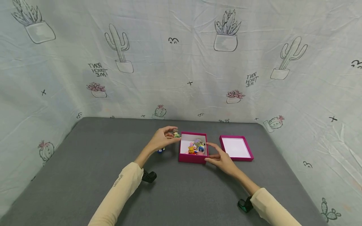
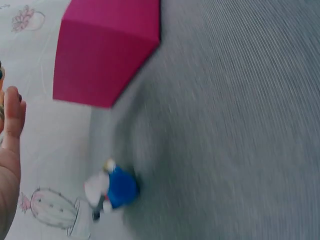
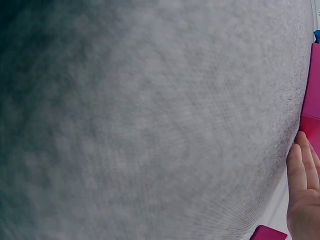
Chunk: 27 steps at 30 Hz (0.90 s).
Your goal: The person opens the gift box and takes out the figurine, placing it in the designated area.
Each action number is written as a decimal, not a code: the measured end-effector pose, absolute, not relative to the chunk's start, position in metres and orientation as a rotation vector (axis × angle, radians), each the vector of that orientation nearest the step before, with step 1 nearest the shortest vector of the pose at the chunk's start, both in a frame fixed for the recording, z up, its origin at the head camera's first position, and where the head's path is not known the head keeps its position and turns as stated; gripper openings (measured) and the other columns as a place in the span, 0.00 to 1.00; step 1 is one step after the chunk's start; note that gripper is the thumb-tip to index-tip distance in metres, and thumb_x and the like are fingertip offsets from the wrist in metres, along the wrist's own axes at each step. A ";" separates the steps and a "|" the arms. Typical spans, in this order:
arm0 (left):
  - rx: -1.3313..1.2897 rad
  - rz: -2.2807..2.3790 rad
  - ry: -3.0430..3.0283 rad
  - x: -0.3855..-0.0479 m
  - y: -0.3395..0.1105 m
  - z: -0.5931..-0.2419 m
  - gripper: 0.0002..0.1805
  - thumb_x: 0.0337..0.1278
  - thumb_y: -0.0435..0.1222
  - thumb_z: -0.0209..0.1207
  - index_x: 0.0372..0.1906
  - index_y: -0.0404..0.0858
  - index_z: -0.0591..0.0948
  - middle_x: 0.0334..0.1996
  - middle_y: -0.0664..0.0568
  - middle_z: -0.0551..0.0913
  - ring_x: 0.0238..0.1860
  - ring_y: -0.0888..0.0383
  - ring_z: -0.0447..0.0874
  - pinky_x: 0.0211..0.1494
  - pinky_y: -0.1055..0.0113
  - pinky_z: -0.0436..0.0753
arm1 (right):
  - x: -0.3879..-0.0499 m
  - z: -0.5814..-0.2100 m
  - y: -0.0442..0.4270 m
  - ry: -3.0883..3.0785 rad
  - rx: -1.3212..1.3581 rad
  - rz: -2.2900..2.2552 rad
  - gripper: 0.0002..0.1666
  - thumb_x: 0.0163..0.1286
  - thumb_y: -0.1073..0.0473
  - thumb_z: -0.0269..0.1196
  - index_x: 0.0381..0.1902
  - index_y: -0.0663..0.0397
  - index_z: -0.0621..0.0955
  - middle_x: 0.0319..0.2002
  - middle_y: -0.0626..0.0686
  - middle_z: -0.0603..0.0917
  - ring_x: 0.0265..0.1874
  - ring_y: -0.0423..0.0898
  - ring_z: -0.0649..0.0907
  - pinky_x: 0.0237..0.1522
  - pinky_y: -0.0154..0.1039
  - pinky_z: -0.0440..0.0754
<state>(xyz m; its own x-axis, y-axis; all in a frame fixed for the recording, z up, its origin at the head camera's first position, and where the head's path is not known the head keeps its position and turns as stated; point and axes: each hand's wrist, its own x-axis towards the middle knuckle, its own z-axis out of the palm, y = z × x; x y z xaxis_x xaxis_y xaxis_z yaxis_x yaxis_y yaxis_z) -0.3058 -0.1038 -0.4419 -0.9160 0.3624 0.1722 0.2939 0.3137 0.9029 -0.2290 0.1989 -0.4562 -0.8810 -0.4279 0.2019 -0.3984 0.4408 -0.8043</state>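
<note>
Figurine (image 1: 177, 135) hangs between left fingers (image 1: 169, 128) over grey tabletop (image 1: 99, 157), patterned cloth (image 1: 158, 69) behind, right fingers (image 1: 215, 146) spread against box (image 1: 190, 158).

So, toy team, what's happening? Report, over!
Left hand holds small brown-and-green figurine. Right hand touches rectangular magenta box, colourful figurines inside. Blue-and-white figurine outside, left. Nothing blocks box's open top.

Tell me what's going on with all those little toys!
Somebody's left hand is holding a small figure just by the left side of an open pink box. The right hand is touching the box's right side. Several toy figures are already inside. A blue-and-white figure is on the gray table, outside the box.
</note>
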 end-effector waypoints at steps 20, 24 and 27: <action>0.845 1.406 2.795 -0.294 -0.173 -0.444 0.31 0.50 0.43 0.70 0.60 0.37 0.77 0.43 0.49 0.84 0.37 0.59 0.84 0.44 0.63 0.82 | -0.230 -0.456 0.199 2.623 -0.735 -1.470 0.39 0.64 0.67 0.64 0.70 0.64 0.61 0.48 0.72 0.81 0.44 0.59 0.84 0.42 0.44 0.83; 0.801 1.411 2.780 -0.293 -0.185 -0.447 0.30 0.51 0.43 0.70 0.59 0.38 0.77 0.51 0.45 0.82 0.45 0.55 0.84 0.50 0.62 0.81 | -0.239 -0.473 0.206 2.633 -0.743 -1.478 0.39 0.65 0.61 0.65 0.71 0.56 0.62 0.49 0.69 0.81 0.45 0.55 0.85 0.43 0.44 0.83; 0.779 1.425 2.757 -0.293 -0.191 -0.449 0.30 0.52 0.43 0.69 0.60 0.38 0.77 0.53 0.44 0.81 0.51 0.52 0.83 0.53 0.63 0.79 | -0.245 -0.486 0.210 2.642 -0.751 -1.479 0.39 0.66 0.57 0.65 0.71 0.50 0.62 0.50 0.67 0.81 0.45 0.53 0.85 0.43 0.44 0.83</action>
<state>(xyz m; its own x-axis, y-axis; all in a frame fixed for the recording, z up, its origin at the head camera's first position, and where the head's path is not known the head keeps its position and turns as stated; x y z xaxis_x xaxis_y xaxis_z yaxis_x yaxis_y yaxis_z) -0.2926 -0.1909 -0.4491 -0.8800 0.3932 0.2665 0.4448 0.4856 0.7525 -0.2448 0.2104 -0.4861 -0.8840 -0.4179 0.2094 -0.3971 0.4350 -0.8081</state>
